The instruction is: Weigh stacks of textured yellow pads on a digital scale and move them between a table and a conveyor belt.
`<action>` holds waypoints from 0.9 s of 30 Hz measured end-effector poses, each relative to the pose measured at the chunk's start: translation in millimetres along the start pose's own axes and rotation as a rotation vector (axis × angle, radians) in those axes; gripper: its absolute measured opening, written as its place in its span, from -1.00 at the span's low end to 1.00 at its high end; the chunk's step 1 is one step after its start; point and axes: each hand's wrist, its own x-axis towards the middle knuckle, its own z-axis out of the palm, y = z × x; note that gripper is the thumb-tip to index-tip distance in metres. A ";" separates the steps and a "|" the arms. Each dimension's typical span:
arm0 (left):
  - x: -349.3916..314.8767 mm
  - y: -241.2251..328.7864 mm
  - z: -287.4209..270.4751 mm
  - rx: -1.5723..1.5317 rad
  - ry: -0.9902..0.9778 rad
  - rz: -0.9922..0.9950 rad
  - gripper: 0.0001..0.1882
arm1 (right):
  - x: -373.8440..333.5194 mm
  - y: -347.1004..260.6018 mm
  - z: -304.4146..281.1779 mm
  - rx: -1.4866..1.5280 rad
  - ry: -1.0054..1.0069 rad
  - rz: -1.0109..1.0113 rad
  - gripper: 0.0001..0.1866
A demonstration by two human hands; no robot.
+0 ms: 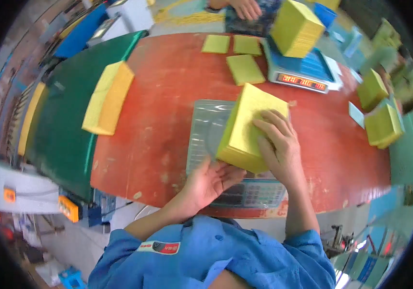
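Note:
A thick stack of yellow square sheets point(250, 123) is tilted over a flat scale point(201, 130) with a clear cover, near the middle of the table. My right hand point(279, 144) grips the stack from its right side, fingers bent over its upper face. Below the stack's near corner is my left hand point(211, 183), palm turned up and fingers stretched out. Whether its fingertips touch the stack I cannot tell. The scale's keypad point(259, 193) shows at the near end, under my hands.
On the red table point(153, 96) are several flat yellow pieces point(245, 70) and a second scale point(298, 72) bearing a tall yellow stack point(295, 31). Another yellow stack point(110, 98) lies beside a green belt point(66, 111). A co-worker's hand point(246, 8) shows beyond; more stacks point(382, 126) sit at right.

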 end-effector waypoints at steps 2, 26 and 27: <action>-30.9 11.5 -14.3 0.047 0.026 0.032 -0.42 | -2.1 -13.9 7.6 -0.049 -0.043 -0.023 -0.65; -124.7 447.7 -260.6 1.119 0.370 0.269 -0.34 | 53.5 -254.0 235.8 0.284 -0.353 -0.095 -0.68; -120.8 441.0 -253.5 1.118 0.352 0.239 -0.34 | 53.5 -252.9 235.8 0.274 -0.354 -0.062 -0.68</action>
